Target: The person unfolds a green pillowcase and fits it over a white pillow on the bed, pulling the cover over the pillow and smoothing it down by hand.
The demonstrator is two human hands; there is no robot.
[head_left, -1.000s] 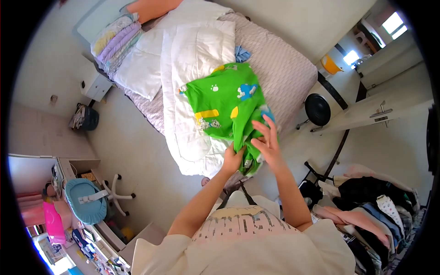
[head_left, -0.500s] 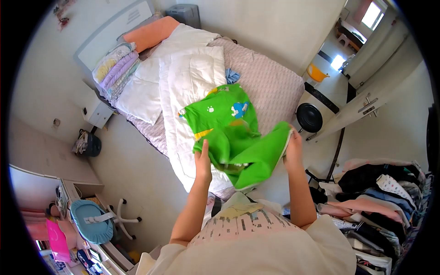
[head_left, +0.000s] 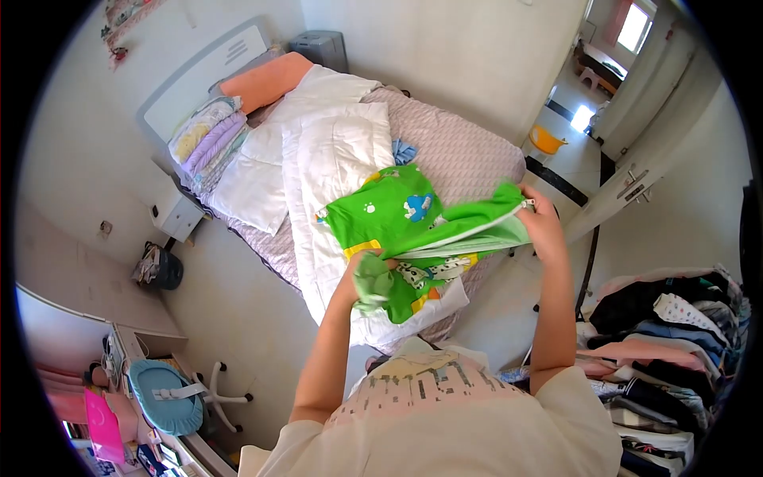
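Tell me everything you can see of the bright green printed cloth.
The bright green printed cloth looks soft, with yellow and blue patches, a white paw print and black-spotted dogs. A whitish strip runs along one edge; a paler green side shows. Its far part lies spread over the white quilted duvet and pinkish-grey textured bedspread; its near part is creased, partly lifted. The left hand grips a bunch, the right hand an end, held out rightward.

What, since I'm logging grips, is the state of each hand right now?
Left hand: closed, holding a bunched part of the green printed cloth.
Right hand: closed, holding the cloth's white-trimmed edge.
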